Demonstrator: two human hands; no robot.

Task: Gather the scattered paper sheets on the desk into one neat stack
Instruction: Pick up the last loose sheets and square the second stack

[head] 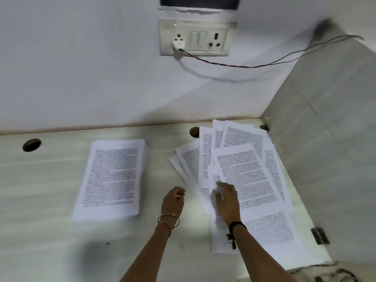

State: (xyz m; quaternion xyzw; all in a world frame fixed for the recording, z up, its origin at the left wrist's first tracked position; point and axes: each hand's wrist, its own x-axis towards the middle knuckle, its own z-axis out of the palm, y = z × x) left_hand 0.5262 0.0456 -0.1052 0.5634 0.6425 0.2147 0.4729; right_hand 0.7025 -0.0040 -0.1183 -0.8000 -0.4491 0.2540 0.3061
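Observation:
A neat stack of printed sheets (pixel 112 176) lies on the desk, left of centre. To the right, several scattered sheets (pixel 248 176) fan out over one another towards the corner. My right hand (pixel 226 200) lies palm down on the near left part of this spread. Its fingertips are at the lower left corner of the top sheet, and blurred paper shows over them as if pinched. My left hand (pixel 174 200) hovers over bare desk between the stack and the spread, fingers loosely curled, holding nothing.
The pale desk (pixel 40 200) meets a white back wall and a tiled side wall (pixel 325 139) on the right. Two round cable holes (pixel 31 144) (pixel 194 131) sit near the back edge. A socket panel (pixel 195 37) with a wire hangs above.

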